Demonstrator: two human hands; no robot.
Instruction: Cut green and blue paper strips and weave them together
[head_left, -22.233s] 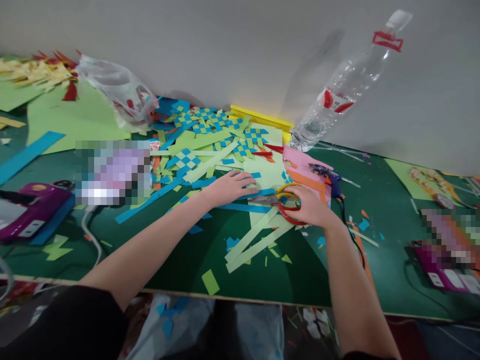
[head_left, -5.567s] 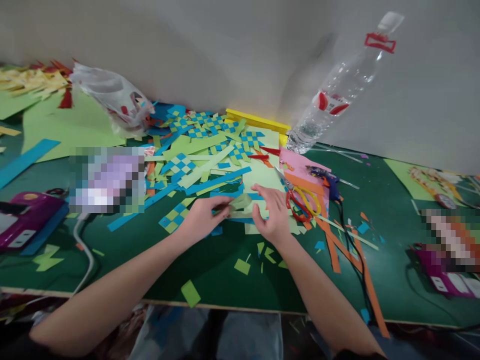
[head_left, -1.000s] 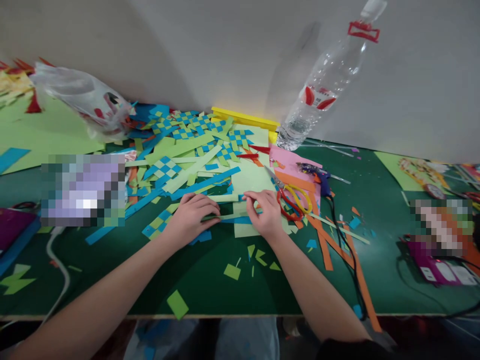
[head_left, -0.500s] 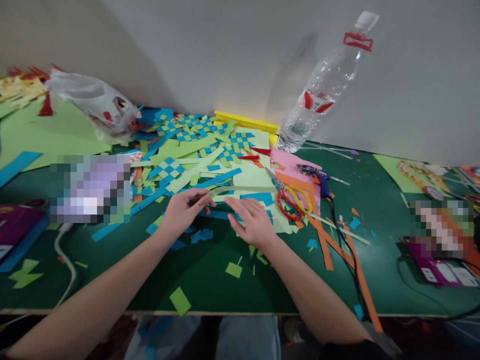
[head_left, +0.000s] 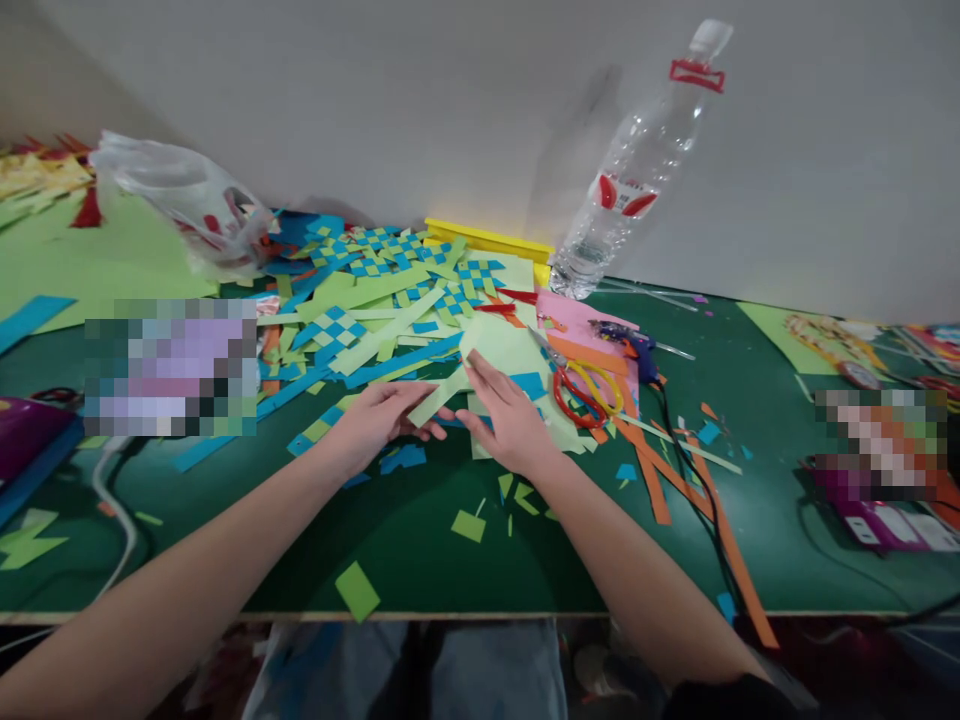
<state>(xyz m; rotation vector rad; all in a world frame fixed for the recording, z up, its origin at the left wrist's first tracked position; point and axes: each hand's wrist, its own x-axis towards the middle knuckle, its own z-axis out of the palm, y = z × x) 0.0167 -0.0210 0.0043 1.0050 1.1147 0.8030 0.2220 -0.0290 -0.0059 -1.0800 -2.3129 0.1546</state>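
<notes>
In the middle of the table, my left hand [head_left: 375,425] is closed on a light green paper strip [head_left: 436,396], which slants up toward the right. My right hand [head_left: 508,412] lies along the strip's upper end, its fingers stretched out together and the thumb apart. Whether the right fingers grip the strip is hard to see. Beneath the hands are blue strips and a woven blue-and-green paper piece [head_left: 319,428], partly covered by my left hand. Red-and-yellow-handled scissors [head_left: 581,395] rest just right of my right hand.
Woven checkered pieces and loose strips [head_left: 390,255] pile up behind the hands. A glue gun [head_left: 637,350] with a black cable lies on pink paper at right. A plastic bottle [head_left: 630,190] stands against the wall. Small green scraps [head_left: 469,525] are scattered in front.
The light green strip, which stretched rightward past my right hand, now slants downward left between both hands. My right fingers have risen and straightened against it. The view has shifted slightly.
</notes>
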